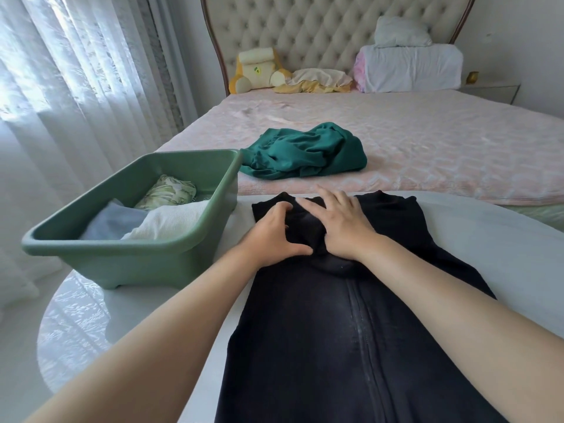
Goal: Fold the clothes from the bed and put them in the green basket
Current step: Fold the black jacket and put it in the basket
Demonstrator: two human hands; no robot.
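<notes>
A black zip-front garment lies flat on a white table, its zipper running toward me. My left hand presses on its far end, fingers bent against the cloth. My right hand lies flat beside it with fingers spread on the same part. A crumpled dark green garment sits on the pink bed. The green basket stands at the table's left and holds folded pieces in floral, white and pale blue.
Pillows, a folded white blanket and a yellow plush cushion line the tufted headboard. Sheer curtains hang at the left. A small nightstand stands at the bed's far right.
</notes>
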